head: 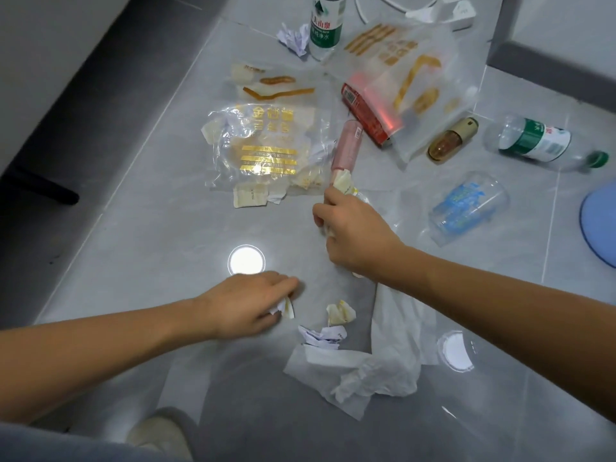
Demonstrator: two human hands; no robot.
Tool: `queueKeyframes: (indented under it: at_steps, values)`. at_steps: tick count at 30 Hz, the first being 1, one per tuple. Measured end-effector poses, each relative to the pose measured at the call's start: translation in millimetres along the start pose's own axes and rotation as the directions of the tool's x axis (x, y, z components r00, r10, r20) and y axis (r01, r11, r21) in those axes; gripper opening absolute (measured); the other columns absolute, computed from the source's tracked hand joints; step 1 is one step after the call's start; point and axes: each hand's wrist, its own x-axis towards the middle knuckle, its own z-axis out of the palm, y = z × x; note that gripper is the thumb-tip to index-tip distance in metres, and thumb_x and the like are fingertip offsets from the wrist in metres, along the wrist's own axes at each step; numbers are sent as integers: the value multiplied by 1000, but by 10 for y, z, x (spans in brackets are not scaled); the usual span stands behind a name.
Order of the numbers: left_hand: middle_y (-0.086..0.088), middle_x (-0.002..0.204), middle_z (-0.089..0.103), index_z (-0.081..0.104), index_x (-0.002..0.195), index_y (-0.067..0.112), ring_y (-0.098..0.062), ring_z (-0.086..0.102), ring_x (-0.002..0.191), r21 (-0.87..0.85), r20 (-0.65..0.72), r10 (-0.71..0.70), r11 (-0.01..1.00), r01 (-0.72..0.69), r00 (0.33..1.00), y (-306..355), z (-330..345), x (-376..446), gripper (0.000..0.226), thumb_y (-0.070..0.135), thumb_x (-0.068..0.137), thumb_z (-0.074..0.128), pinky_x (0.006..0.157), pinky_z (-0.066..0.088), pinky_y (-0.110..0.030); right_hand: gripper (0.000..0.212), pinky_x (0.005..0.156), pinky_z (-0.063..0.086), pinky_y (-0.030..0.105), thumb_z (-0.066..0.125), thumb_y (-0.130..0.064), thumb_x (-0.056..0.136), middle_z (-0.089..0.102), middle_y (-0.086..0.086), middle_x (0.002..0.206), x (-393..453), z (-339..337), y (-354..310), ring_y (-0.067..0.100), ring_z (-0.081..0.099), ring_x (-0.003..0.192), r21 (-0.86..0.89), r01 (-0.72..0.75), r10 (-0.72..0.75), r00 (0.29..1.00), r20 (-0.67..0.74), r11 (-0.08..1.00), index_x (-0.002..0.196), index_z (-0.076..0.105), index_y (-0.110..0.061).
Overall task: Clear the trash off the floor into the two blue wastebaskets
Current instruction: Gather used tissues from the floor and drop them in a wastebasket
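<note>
- On my screen the left hand point(248, 303) reaches out low over the floor point(160, 228), palm down, its fingers point(280, 281) curled and pinching a small paper scrap point(286, 308).
- Up and left of centre lies a clear wrapper point(266, 151) with gold stripes and gold characters; I cannot read them.
- Above it sits a second wrapper point(266, 83) with orange marks.
- Near my left hand lie a cream wad point(340, 313) and a white crumpled note point(321, 336), just beside a tissue point(363, 375).
- The right hand point(356, 231) reaches forward mid-frame, back of the hand up, fingers point(320, 216) closed round a bunch of wrappers point(343, 183), which touches a pink tube point(346, 145).
- At the top stands a bottle point(325, 26) with a green and white label bearing red characters, "山" among them; a paper ball point(295, 38) lies beside it.
- A red box point(361, 111) with a barcode lies partly under a frosted bag point(423, 85) printed in orange.
- Right of the bag lies a gold bottle point(451, 141).
- A clear cup point(466, 208) with blue print lies on its side; the print is too blurred to read.
- A second green-labelled bottle point(536, 141) lies flat, cap on.
- At the right edge shows a blue wastebasket point(596, 225) rim, well apart from both hands.
</note>
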Motion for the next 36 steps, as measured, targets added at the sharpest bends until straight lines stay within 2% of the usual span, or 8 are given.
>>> queueKeyframes:
  at_steps: [7, 14, 17, 20, 24, 28, 31, 36]
  values:
    - [15, 102, 57, 51, 109, 33, 0, 44, 81, -65, -130, -42, 997, 33, 991, 6, -1015, 579, 21, 28, 89, 57, 65, 42, -29, 20, 71, 48, 39, 70, -8, 74, 49, -4, 96, -150, -802, 206, 21, 53, 82, 192, -41, 74, 983, -167, 981, 92, 65, -16]
    - [13, 92, 58, 55, 105, 29, 7, 50, 79, -28, -108, 219, 974, -223, 970, 1057, -2098, 1772, 19, 23, 89, 65, 68, 41, -32, 21, 79, 52, 42, 76, -12, 74, 54, -1, 96, -1207, -1979, 887, 20, 58, 83, 237, -298, 351, 908, -230, 925, 87, 66, -24]
    - [12, 88, 56, 55, 103, 27, 8, 50, 77, 1, -88, 366, 930, -367, 927, 1844, -2322, 2417, 17, 22, 90, 65, 61, 33, -19, 20, 80, 51, 44, 77, -10, 72, 56, 2, 94, -1983, -2373, 1163, 22, 60, 80, 229, -460, 511, 811, -284, 858, 88, 69, -20]
    - [11, 86, 59, 57, 102, 25, -3, 51, 74, -32, -122, 465, 881, -472, 877, 2709, -2275, 2951, 16, 21, 88, 64, 60, 34, -14, 20, 78, 51, 46, 78, -6, 70, 58, 7, 91, -2761, -2550, 1375, 27, 62, 77, 277, -615, 673, 652, -348, 739, 87, 71, -15]
    - [7, 88, 64, 57, 98, 22, -21, 57, 82, -68, -71, 547, 832, -551, 834, 3748, -1828, 3391, 15, 20, 84, 63, 67, 45, -35, 21, 78, 49, 50, 74, 0, 71, 57, 14, 89, -3639, -2432, 1528, 33, 60, 79, 326, -748, 806, 460, -374, 578, 88, 72, -11]
    - [3, 90, 59, 49, 92, 23, -28, 57, 90, -28, 19, 577, 817, -576, 817, 4432, -1246, 3577, 13, 20, 84, 58, 66, 44, -39, 22, 77, 51, 51, 76, -3, 70, 56, 10, 91, -4278, -2185, 1546, 30, 59, 80, 353, -832, 892, 328, -311, 428, 88, 70, -14]
    - [2, 98, 60, 52, 99, 22, -26, 59, 97, 14, 51, 577, 816, -578, 816, 4657, -892, 3623, 16, 26, 86, 60, 68, 38, -34, 25, 80, 52, 47, 83, -13, 71, 56, 7, 96, -4504, -2026, 1534, 27, 60, 82, 340, -856, 914, 313, -257, 389, 91, 70, -17]
    - [0, 123, 58, 54, 129, 31, -23, 60, 112, 120, 39, 592, 797, -592, 805, 4621, -777, 3572, 55, 52, 80, 65, 79, 45, -37, 49, 89, 54, 45, 86, -31, 74, 55, 4, 117, -4521, -1937, 1535, 24, 66, 90, 329, -869, 930, 340, -142, 368, 120, 68, -25]
